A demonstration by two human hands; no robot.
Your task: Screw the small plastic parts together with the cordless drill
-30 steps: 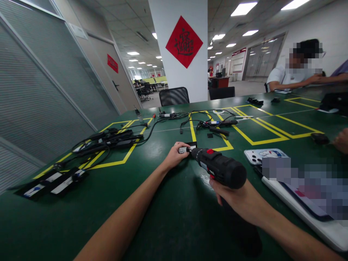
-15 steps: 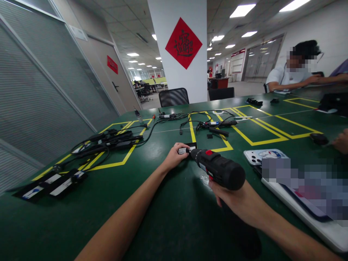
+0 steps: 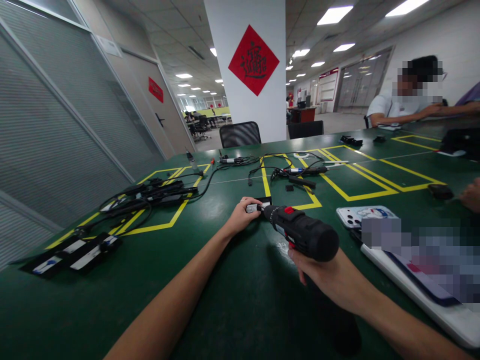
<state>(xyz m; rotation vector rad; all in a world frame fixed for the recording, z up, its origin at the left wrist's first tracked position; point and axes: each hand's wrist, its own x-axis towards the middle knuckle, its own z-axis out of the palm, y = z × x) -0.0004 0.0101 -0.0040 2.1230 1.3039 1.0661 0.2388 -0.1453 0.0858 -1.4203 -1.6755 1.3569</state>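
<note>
My right hand (image 3: 330,277) is wrapped round the grip of a black cordless drill (image 3: 303,232) with red trim. The drill points away from me, its chuck (image 3: 270,213) against a small black and silver part (image 3: 257,205) on the green table (image 3: 232,300). My left hand (image 3: 242,215) is closed on that part, fingers pinching its silver end and pressing it to the table. The part sits at the near end of a yellow tape line (image 3: 265,182).
A tangle of black cables and adapters (image 3: 153,192) lies left, black strips (image 3: 71,252) nearer the left edge. More cables and pen-like tools (image 3: 300,172) lie beyond. A phone (image 3: 360,215) and white tablet (image 3: 431,300) sit right. Another person's hand (image 3: 472,195) and seated people (image 3: 408,100) are right.
</note>
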